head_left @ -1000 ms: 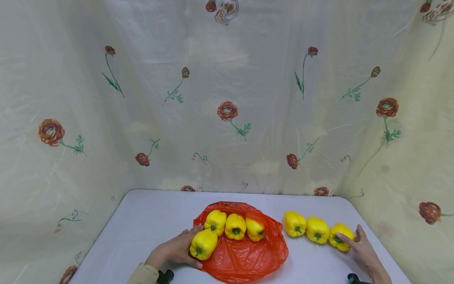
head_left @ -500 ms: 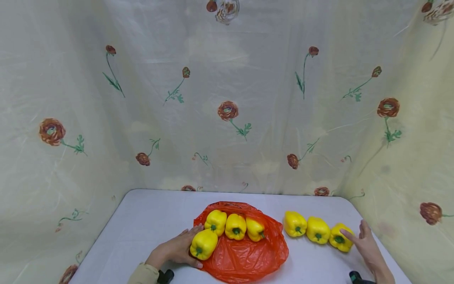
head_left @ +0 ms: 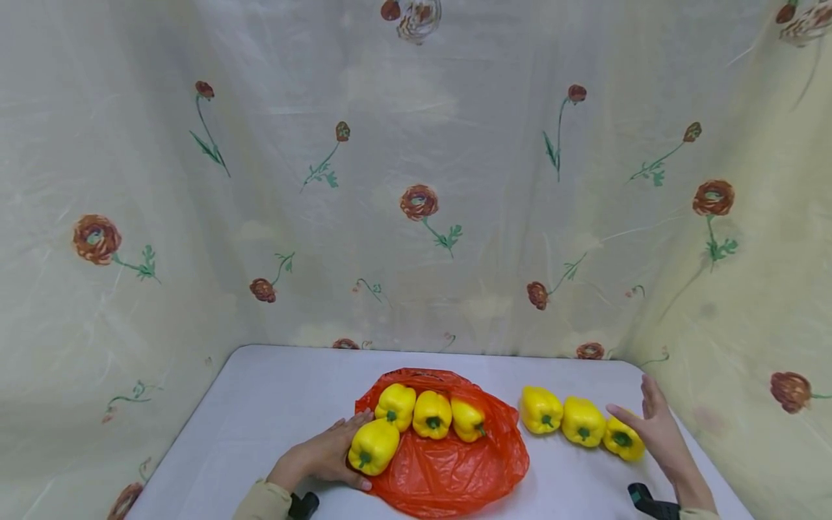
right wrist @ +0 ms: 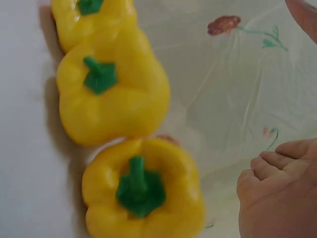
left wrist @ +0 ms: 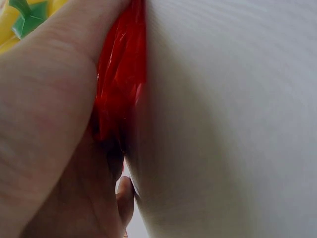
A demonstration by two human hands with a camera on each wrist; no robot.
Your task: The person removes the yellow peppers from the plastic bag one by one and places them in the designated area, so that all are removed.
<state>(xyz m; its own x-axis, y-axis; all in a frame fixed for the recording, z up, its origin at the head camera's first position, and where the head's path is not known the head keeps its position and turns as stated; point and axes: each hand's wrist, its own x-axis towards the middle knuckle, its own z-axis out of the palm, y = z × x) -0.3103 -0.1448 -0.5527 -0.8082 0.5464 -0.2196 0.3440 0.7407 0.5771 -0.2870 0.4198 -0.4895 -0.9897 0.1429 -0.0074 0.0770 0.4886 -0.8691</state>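
A yellow bell pepper with a green stem sits at the left front of a red plastic bag. My left hand curves round its left side, fingers behind it and thumb in front; in the left wrist view, red plastic shows beside the thumb. Three more yellow peppers stand in a row on the bag. To the right, my right hand hovers with fingers extended and thumb apart, beside the end pepper of another row. It holds nothing.
That right-hand row also has a middle pepper and a left pepper, close together on the white table. Flower-printed sheeting hangs behind and along both sides of the table.
My right hand has let go of the end pepper, moving up and away from it with its fingers spreading. My left hand and the peppers by it have stayed put.
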